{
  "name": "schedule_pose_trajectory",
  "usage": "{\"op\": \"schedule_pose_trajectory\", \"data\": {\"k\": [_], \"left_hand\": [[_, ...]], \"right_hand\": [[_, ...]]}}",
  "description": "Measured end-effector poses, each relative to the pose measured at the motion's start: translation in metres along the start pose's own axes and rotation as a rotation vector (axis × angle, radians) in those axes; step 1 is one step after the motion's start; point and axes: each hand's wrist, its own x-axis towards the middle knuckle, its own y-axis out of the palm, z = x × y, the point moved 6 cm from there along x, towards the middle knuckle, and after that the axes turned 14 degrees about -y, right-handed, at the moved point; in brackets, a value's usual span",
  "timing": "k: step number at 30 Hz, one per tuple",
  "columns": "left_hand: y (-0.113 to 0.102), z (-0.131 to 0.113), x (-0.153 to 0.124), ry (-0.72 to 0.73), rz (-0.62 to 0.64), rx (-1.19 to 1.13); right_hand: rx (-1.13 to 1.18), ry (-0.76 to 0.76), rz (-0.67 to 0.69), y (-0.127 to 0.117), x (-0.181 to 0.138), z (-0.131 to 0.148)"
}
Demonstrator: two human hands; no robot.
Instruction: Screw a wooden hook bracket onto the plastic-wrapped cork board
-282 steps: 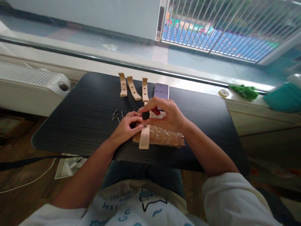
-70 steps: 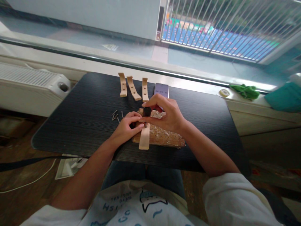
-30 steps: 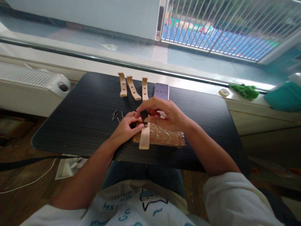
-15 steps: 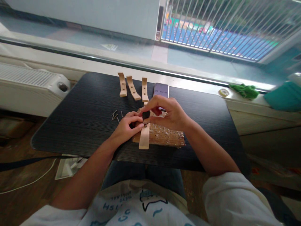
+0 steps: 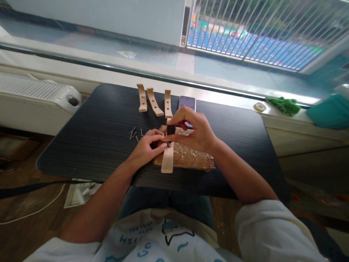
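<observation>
A pale wooden strip [image 5: 167,160] lies across a brown board wrapped in clear film [image 5: 192,158] near the table's front edge. My left hand [image 5: 145,147] is closed, its fingertips pinching something small and hidden against the strip's upper part. My right hand [image 5: 195,131] is closed on a small black tool handle [image 5: 170,130], held upright over the same spot on the strip. Several loose dark screws [image 5: 135,134] lie just left of my left hand.
Three more wooden strips [image 5: 154,102] lie at the far side of the dark table [image 5: 89,134], with a phone [image 5: 187,102] beside them. A white radiator [image 5: 32,100] stands to the left. On the sill to the right lie a tape roll [image 5: 259,107] and a green cloth [image 5: 285,105].
My right hand's fingers have shifted around the black tool handle between frames, as in turning it. My left hand and the wooden strip have stayed in place.
</observation>
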Motion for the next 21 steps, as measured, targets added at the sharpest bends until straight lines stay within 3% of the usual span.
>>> {"op": "schedule_pose_trajectory", "data": {"k": [6, 17, 21], "left_hand": [[0.0007, 0.001, -0.0001, 0.012, 0.002, 0.006], [0.0007, 0.0014, 0.0001, -0.011, 0.005, 0.03], [0.0006, 0.0019, -0.0003, -0.005, 0.007, 0.012]], "right_hand": [[-0.096, -0.058, -0.023, -0.001, -0.0004, 0.0055], [-0.186, -0.007, -0.004, 0.0008, -0.0031, 0.0041], [-0.155, -0.078, -0.016, 0.0019, -0.0028, 0.0062]]}}
